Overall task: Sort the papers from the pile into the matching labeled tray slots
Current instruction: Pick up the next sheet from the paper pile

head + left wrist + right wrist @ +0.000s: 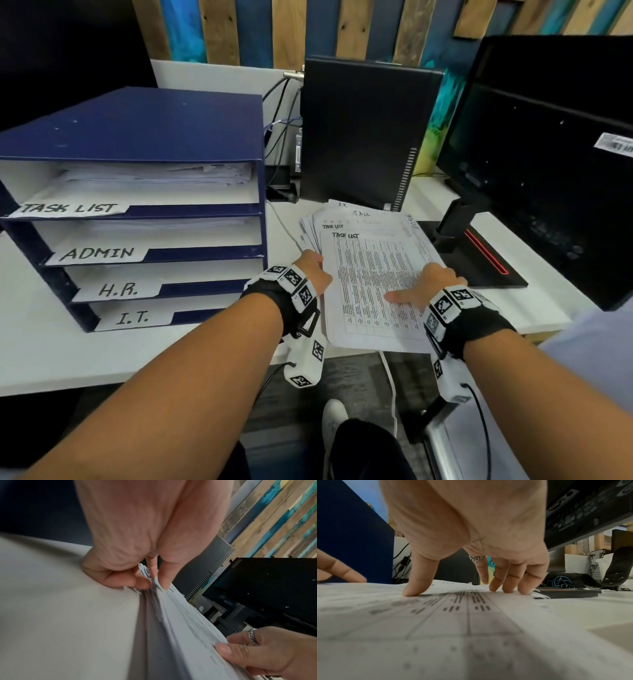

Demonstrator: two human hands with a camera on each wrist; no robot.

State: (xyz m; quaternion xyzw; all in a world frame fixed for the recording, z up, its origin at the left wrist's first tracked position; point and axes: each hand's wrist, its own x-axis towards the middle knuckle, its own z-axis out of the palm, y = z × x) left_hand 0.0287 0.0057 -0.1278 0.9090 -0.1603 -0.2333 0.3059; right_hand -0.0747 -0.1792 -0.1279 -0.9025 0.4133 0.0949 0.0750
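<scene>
Desk (212,346): paper pile (373,274) inside left grip (313,270).

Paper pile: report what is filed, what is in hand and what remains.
Done: the TASK LIST slot and ADMIN slot hold sheets; H.R. and I.T. look empty. In hand: the left hand pinches the pile's edge; the right hand presses the top TASK LIST sheet. Left: the paper pile.
</scene>
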